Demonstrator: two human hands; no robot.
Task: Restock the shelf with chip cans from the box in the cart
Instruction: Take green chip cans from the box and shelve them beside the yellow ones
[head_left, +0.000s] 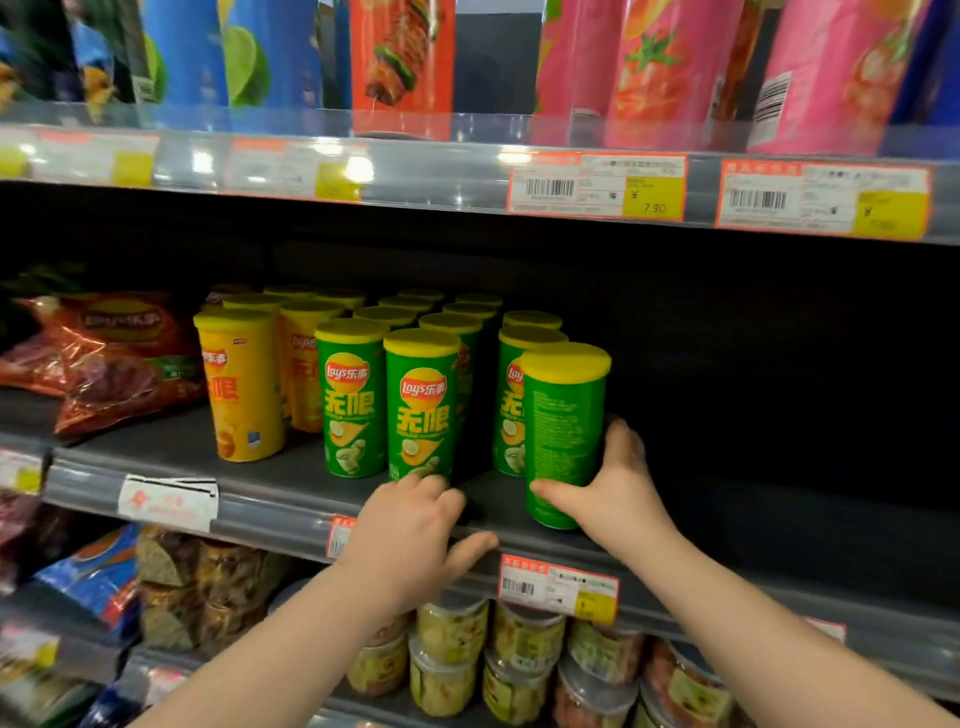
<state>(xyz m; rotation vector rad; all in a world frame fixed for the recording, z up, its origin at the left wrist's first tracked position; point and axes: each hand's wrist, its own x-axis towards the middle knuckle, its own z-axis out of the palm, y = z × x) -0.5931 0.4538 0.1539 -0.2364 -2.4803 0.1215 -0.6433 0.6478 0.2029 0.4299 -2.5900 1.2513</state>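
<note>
Several green chip cans with yellow lids stand in rows on the dark middle shelf (291, 483). My right hand (618, 488) grips the rightmost front green can (563, 415), which stands upright at the shelf's front with its back label facing me. My left hand (415, 530) holds nothing. Its fingertips touch the base of another front green can (422, 410) and its thumb lies along the shelf rail. Yellow cans (241, 384) stand to the left of the green ones. The box and the cart are out of view.
To the right of the held can the middle shelf is dark and bare. Red chip bags (104, 353) lie at the left. Tall cans (670, 67) fill the shelf above, clear tubs (452, 634) the shelf below. Price tags (597, 184) line the rails.
</note>
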